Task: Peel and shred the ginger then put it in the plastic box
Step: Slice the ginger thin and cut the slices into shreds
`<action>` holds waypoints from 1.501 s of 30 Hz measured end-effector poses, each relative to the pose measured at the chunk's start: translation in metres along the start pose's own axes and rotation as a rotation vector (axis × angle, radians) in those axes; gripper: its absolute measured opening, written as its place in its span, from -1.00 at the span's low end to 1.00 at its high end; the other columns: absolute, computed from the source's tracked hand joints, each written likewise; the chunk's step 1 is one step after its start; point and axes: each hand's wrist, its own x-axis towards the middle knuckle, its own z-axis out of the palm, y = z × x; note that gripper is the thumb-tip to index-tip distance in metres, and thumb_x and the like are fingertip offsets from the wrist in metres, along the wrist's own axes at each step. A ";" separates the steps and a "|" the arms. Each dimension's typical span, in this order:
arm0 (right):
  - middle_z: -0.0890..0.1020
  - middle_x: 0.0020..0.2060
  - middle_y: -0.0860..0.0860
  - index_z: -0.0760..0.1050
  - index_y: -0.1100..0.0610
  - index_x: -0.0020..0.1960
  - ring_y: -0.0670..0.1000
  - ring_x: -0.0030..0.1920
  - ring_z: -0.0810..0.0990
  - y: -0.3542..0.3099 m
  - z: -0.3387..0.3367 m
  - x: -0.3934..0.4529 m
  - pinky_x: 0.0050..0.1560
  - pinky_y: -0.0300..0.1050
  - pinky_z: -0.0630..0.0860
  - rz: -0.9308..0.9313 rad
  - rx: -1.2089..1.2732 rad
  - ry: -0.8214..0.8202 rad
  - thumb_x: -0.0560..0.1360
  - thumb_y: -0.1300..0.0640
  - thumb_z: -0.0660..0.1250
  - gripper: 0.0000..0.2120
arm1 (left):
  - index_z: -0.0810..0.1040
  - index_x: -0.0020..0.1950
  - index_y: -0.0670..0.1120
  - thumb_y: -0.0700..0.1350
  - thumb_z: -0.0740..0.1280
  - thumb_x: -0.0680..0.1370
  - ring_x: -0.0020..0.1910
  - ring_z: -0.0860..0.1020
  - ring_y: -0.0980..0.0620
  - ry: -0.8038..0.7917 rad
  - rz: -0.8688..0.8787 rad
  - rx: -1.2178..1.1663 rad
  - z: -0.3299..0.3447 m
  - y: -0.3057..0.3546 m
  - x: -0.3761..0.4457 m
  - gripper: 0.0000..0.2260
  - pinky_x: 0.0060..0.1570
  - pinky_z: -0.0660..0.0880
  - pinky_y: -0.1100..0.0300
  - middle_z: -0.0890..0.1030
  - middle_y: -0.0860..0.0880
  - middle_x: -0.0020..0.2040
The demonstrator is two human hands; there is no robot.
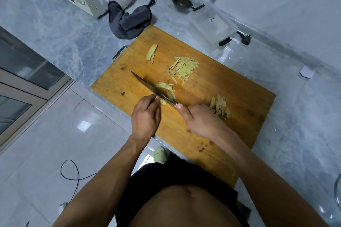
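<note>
Here we cut ginger with both hands on the cutting board [239,101].

Our right hand [199,120] is closed around the knife [156,92] handle, thumb along the top. Our left hand [145,116] curls its fingers onto the ginger piece [163,102] just beside the blade. Shredded ginger [184,67] lies beyond both hands; the plastic box [212,26] sits farther beyond the right hand, off the board.
</note>
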 end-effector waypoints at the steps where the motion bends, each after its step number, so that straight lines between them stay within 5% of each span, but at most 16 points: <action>1: 0.32 -0.50 0.00 0.27 0.10 -0.42 -0.09 -0.44 0.25 0.000 0.000 0.000 -0.39 -0.13 0.16 0.006 0.004 -0.011 0.69 -0.19 -0.05 -0.40 | 0.67 0.12 -0.17 -0.22 0.40 0.54 0.11 0.58 -0.13 0.000 0.003 -0.006 0.000 0.000 0.000 -0.83 -0.08 0.59 0.03 0.63 -0.12 0.14; 10: 0.58 -0.40 0.08 0.46 0.15 -0.35 0.07 -0.33 0.57 0.004 0.006 0.003 -0.15 0.08 0.56 -0.012 -0.002 0.030 0.64 -0.29 -0.10 -0.32 | 0.68 0.11 -0.16 -0.18 0.38 0.55 0.16 0.57 -0.14 0.015 0.041 -0.048 0.000 -0.003 -0.004 -0.82 -0.05 0.58 0.04 0.63 -0.13 0.16; 16: 0.45 -0.38 0.03 0.35 0.07 -0.35 0.06 -0.28 0.45 -0.004 0.005 -0.001 -0.19 -0.05 0.37 0.026 -0.031 0.016 0.67 -0.23 -0.07 -0.43 | 0.68 0.09 -0.19 -0.19 0.36 0.53 0.13 0.58 -0.15 0.037 0.050 -0.066 0.001 -0.002 -0.004 -0.82 -0.02 0.58 0.01 0.63 -0.16 0.13; 28: 0.44 -0.36 0.00 0.34 0.04 -0.35 0.09 -0.12 0.42 -0.006 0.009 0.011 0.08 0.05 0.46 0.130 0.031 -0.042 0.67 -0.25 -0.14 -0.41 | 0.70 0.03 -0.19 -0.17 0.35 0.51 0.08 0.59 -0.15 0.092 0.004 -0.117 0.008 0.000 -0.002 -0.81 -0.01 0.58 -0.07 0.65 -0.16 0.07; 34: 0.58 0.04 0.18 0.41 0.03 -0.11 0.17 0.19 0.45 -0.007 0.024 0.005 0.23 0.16 0.43 0.172 0.029 -0.013 0.64 -0.30 -0.16 -0.47 | 0.71 0.01 -0.20 -0.19 0.35 0.50 0.08 0.58 -0.15 0.107 0.010 -0.109 0.009 -0.001 -0.002 -0.82 -0.04 0.57 -0.09 0.65 -0.16 0.03; 40: 0.47 -0.39 0.01 0.38 0.08 -0.35 0.15 -0.13 0.50 -0.007 0.015 0.006 0.07 0.03 0.45 0.133 0.020 0.034 0.68 -0.21 -0.13 -0.40 | 0.69 0.10 -0.20 -0.18 0.30 0.51 0.15 0.56 -0.15 0.059 -0.002 -0.119 0.010 0.000 -0.005 -0.75 0.02 0.56 -0.15 0.63 -0.18 0.12; 45: 0.45 -0.41 0.00 0.38 0.07 -0.36 0.12 -0.18 0.45 -0.007 0.015 0.005 0.01 0.01 0.46 0.103 -0.014 0.029 0.67 -0.22 -0.14 -0.39 | 0.69 0.09 -0.20 -0.18 0.31 0.51 0.16 0.55 -0.14 0.063 -0.021 -0.123 0.010 0.001 -0.007 -0.76 0.02 0.56 -0.17 0.63 -0.18 0.12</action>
